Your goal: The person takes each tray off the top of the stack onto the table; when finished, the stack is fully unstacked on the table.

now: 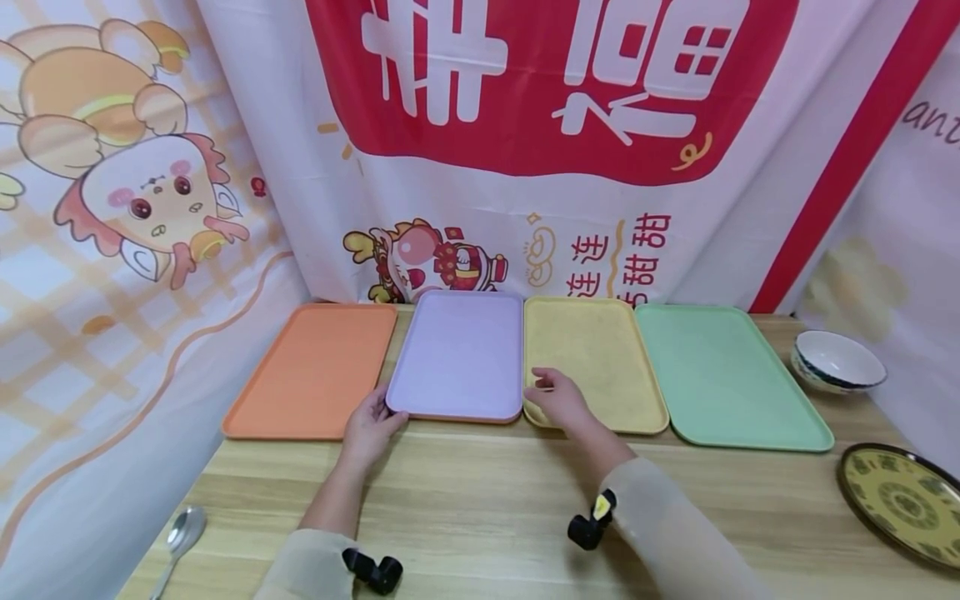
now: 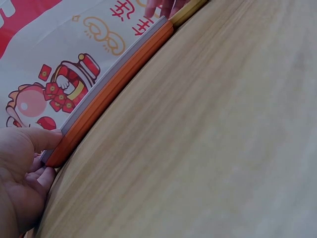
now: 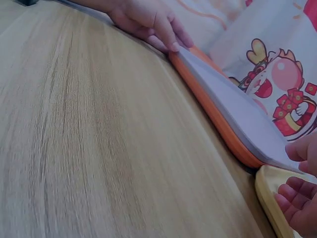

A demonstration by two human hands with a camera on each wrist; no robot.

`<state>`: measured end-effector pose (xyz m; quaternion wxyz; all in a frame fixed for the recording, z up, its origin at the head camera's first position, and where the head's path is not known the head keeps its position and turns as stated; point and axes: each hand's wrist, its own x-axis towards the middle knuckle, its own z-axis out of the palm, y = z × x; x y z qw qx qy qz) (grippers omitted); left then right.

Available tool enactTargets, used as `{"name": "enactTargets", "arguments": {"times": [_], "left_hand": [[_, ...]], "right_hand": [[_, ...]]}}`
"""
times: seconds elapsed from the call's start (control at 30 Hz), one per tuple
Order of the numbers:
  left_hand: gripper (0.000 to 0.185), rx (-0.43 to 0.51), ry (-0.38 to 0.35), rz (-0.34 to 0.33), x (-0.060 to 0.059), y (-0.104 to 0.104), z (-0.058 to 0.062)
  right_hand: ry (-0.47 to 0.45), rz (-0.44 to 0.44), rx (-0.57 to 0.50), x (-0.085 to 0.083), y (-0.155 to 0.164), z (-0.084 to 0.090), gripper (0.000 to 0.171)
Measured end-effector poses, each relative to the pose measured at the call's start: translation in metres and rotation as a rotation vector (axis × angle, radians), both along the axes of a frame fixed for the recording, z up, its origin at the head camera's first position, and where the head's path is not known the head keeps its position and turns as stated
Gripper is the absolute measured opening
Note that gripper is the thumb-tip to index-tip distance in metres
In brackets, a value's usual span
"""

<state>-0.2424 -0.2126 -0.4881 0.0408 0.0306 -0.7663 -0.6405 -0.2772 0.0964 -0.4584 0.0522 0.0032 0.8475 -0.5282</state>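
A purple tray lies stacked on an orange tray, whose edge shows beneath it. My left hand holds the front left corner of this stack. In the left wrist view its thumb lies on the purple rim and its fingers curl in below at the corner. My right hand hovers over the left part of a yellow tray, close to the purple tray's right edge. Its fingers are loosely bent with nothing between them.
Another orange tray lies to the left, and a green tray at the right of the yellow one. A bowl and a round patterned plate are at far right. A spoon lies front left. A printed curtain hangs behind the table.
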Motion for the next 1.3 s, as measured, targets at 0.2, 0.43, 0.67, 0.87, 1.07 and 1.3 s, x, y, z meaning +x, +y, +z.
{"name": "enactTargets", "arguments": {"times": [0.2, 0.43, 0.67, 0.87, 1.07, 1.3], "left_hand": [[0.069, -0.007, -0.006, 0.006, -0.002, 0.000, -0.001], [0.069, -0.007, -0.012, 0.003, -0.002, -0.002, 0.000], [0.070, -0.014, -0.020, 0.005, 0.000, -0.002, 0.001], [0.069, -0.019, -0.011, 0.006, 0.001, -0.002, 0.000], [0.069, -0.014, -0.009, 0.007, 0.001, -0.001, 0.000], [0.068, 0.009, -0.001, 0.001, 0.002, -0.001, 0.001]], "right_hand": [[0.026, 0.002, 0.145, -0.004, -0.013, -0.006, 0.050], [0.001, 0.007, 0.191, -0.005, -0.020, -0.006, 0.052], [-0.003, -0.021, 0.177, -0.006, -0.022, -0.007, 0.051], [-0.030, -0.068, 0.102, -0.006, -0.025, -0.008, 0.050], [-0.035, -0.146, -0.065, -0.006, -0.030, -0.006, 0.050], [-0.127, -0.178, -0.411, -0.005, -0.032, -0.004, 0.054]]}}
